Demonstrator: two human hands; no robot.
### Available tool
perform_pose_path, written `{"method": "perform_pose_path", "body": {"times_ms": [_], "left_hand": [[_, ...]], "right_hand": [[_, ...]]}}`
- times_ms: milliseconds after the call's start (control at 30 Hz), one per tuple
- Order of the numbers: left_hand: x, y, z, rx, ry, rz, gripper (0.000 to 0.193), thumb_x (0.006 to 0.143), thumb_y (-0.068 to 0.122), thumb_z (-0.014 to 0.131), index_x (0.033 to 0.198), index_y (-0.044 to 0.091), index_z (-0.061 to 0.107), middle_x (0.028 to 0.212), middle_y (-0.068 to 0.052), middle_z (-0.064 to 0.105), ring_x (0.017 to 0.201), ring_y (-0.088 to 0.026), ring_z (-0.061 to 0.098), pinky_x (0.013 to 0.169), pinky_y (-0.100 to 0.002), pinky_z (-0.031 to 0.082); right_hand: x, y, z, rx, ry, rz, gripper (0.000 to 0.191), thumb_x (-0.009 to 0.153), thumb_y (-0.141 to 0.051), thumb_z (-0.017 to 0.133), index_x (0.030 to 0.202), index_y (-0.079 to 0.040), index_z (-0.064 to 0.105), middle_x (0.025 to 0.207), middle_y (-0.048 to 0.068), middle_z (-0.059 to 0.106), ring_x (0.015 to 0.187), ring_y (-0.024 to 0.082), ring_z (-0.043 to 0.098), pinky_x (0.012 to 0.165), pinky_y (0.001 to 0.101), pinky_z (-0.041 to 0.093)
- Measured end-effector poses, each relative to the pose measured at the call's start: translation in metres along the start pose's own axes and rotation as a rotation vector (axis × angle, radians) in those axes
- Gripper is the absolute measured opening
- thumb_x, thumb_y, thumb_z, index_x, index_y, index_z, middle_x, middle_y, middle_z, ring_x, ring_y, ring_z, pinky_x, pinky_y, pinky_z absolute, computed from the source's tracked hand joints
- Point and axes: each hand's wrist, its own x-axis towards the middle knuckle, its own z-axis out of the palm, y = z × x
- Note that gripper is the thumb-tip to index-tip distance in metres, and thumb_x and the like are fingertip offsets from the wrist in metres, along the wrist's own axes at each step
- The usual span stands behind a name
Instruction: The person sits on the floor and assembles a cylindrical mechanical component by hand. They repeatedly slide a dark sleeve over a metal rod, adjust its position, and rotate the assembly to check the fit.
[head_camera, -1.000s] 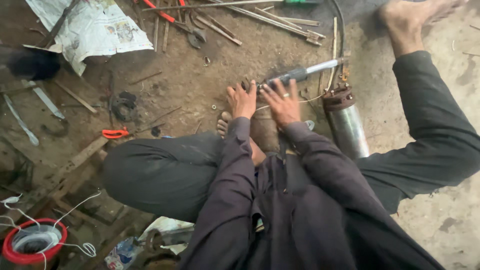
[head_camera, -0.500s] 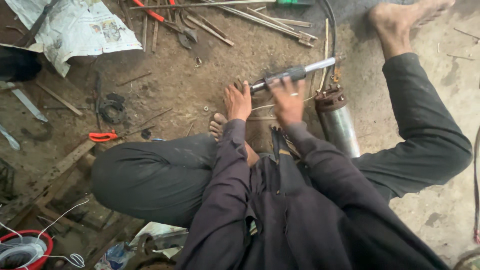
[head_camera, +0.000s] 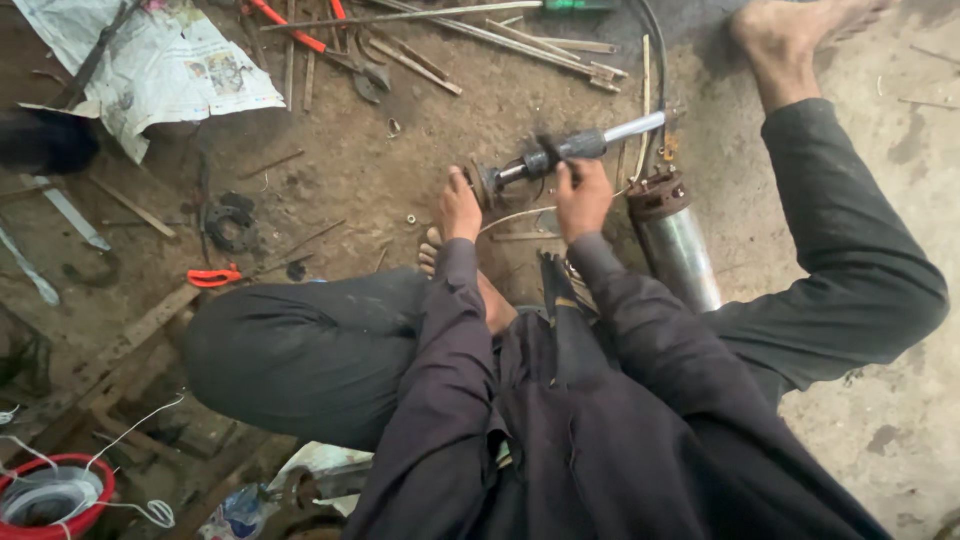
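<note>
I sit on a dirt floor with my legs folded. A long metal shaft (head_camera: 580, 145) with a dark middle part and a round rusty disc at its left end lies across the ground in front of me. My left hand (head_camera: 460, 208) rests at the disc end of the shaft. My right hand (head_camera: 583, 198) grips the shaft from below, near its dark middle. A steel cylinder (head_camera: 675, 240) with a rusty top lies just right of my right hand, beside my right leg.
A crumpled newspaper (head_camera: 160, 65) lies at top left. Red-handled pliers (head_camera: 320, 45) and several metal rods (head_camera: 480, 30) lie at the top. Orange-handled cutters (head_camera: 213, 277) lie left of my knee. A red bowl (head_camera: 50, 497) with white wire sits at bottom left.
Both hands have lifted from the ground by my foot up to the shaft. The right hand has closed on it and the disc end now shows at the left.
</note>
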Motion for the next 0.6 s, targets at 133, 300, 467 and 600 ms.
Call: {"method": "perform_pose_path", "body": {"times_ms": [133, 300, 467, 600], "left_hand": [[0.003, -0.003, -0.005, 0.104, 0.065, 0.038, 0.050, 0.095, 0.049, 0.052, 0.118, 0.007, 0.068, 0.115, -0.022, 0.073, 0.111, -0.042, 0.067, 0.093, -0.049, 0.051], [0.001, 0.007, -0.012, 0.151, 0.024, 0.051, 0.046, 0.097, 0.048, 0.054, 0.116, 0.009, 0.072, 0.114, -0.022, 0.073, 0.110, -0.043, 0.067, 0.092, -0.049, 0.052], [0.001, 0.010, -0.014, 0.134, 0.027, 0.061, 0.047, 0.097, 0.048, 0.055, 0.111, 0.008, 0.075, 0.110, -0.020, 0.075, 0.107, -0.040, 0.069, 0.090, -0.046, 0.053], [0.009, 0.009, -0.015, -0.081, -0.082, -0.043, 0.045, 0.095, 0.041, 0.061, 0.108, 0.001, 0.075, 0.101, -0.019, 0.078, 0.095, -0.031, 0.073, 0.085, -0.040, 0.054]], "right_hand": [[0.025, 0.028, -0.017, 0.692, -0.043, 0.480, 0.020, 0.095, -0.017, 0.074, 0.111, -0.009, 0.064, 0.104, 0.010, 0.069, 0.097, 0.033, 0.068, 0.084, 0.0480, 0.058], [0.056, 0.038, -0.041, 1.227, -0.137, 0.821, 0.023, 0.089, -0.022, 0.070, 0.110, -0.014, 0.063, 0.115, 0.005, 0.063, 0.110, 0.029, 0.060, 0.094, 0.0540, 0.054], [0.075, 0.011, -0.030, 1.131, -0.251, 0.903, 0.033, 0.085, -0.032, 0.075, 0.112, -0.018, 0.064, 0.120, 0.002, 0.062, 0.114, 0.030, 0.054, 0.101, 0.0600, 0.045], [0.084, -0.005, -0.023, 1.000, -0.127, 0.929, 0.033, 0.082, -0.030, 0.078, 0.112, -0.018, 0.067, 0.117, 0.002, 0.061, 0.112, 0.026, 0.053, 0.099, 0.0572, 0.044]]}}
